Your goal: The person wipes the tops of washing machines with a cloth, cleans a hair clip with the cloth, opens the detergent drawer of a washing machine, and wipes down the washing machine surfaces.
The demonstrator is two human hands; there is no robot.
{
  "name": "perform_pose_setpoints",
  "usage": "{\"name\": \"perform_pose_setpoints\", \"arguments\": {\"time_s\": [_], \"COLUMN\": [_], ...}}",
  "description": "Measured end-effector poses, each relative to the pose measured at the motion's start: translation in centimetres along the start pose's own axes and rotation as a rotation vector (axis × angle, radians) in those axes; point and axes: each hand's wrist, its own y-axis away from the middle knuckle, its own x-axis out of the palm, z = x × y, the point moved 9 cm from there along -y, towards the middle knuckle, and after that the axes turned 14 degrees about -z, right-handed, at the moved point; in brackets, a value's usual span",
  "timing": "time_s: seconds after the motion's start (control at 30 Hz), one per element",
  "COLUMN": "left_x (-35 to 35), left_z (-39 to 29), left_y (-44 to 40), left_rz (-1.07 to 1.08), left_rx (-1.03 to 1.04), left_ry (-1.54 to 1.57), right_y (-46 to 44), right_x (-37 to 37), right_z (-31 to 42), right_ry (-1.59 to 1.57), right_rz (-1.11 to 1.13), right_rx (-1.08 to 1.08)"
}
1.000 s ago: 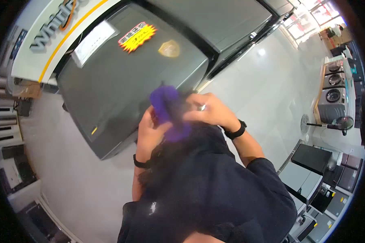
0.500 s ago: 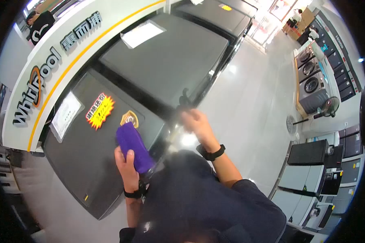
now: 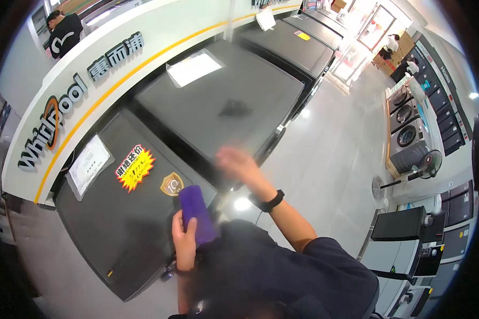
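Observation:
My left hand [image 3: 184, 245] is closed around a folded purple cloth [image 3: 197, 212], thumb on top, over the near edge of a dark grey appliance top [image 3: 138, 223]. A yellow starburst label [image 3: 135, 168], a gold badge [image 3: 172, 184] and a sleeved paper [image 3: 89, 166] lie on that surface. My right hand [image 3: 238, 164], its fingers smeared by motion, is over the near side of a second dark top [image 3: 197, 109]. Beyond it, a blurred dark patch [image 3: 235, 108] shows on this second top; what it is cannot be made out.
A white Whirlpool sign panel [image 3: 104, 90] runs behind the appliances. One person [image 3: 65, 36] is behind it; two others are far off near the bright doorway. To the right are a standing fan [image 3: 430, 164], washing machines [image 3: 407, 135] and stacked appliances [image 3: 399, 224].
A dark item near my right hand has left it. That hand has shifted left. My left hand moved right and down with the cloth; the two hands were together on it a second ago.

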Motion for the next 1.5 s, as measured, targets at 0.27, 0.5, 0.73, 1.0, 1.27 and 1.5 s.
{"name": "perform_pose_setpoints", "arguments": {"time_s": [0.27,0.5,0.73,1.0,1.27,1.5], "left_x": [-5.1,-18.7,-17.8,-14.7,-29.2,-30.4], "left_z": [-4.4,-7.6,-5.6,-4.1,-4.9,-4.9], "left_y": [1.1,4.2,4.5,6.4,7.4,7.0], "left_rz": [-0.013,-0.406,-0.135,0.124,-0.272,-0.485], "left_rx": [0.335,0.603,0.668,0.791,0.451,0.362], "left_ry": [-0.588,-1.059,-1.207,-1.304,-1.209,-1.291], "right_y": [12.1,17.9,18.5,19.5,24.6,25.0], "right_x": [14.8,24.2,24.6,22.1,34.6,38.0], "right_z": [-1.5,-4.5,-4.1,-5.3,-7.1,-6.8], "right_ry": [0.664,0.776,0.72,0.94,0.784,0.699], "right_rz": [0.218,0.409,0.135,-0.165,0.193,0.247], "right_rx": [-0.805,-0.666,-0.828,-0.906,-0.949,-0.98]}}
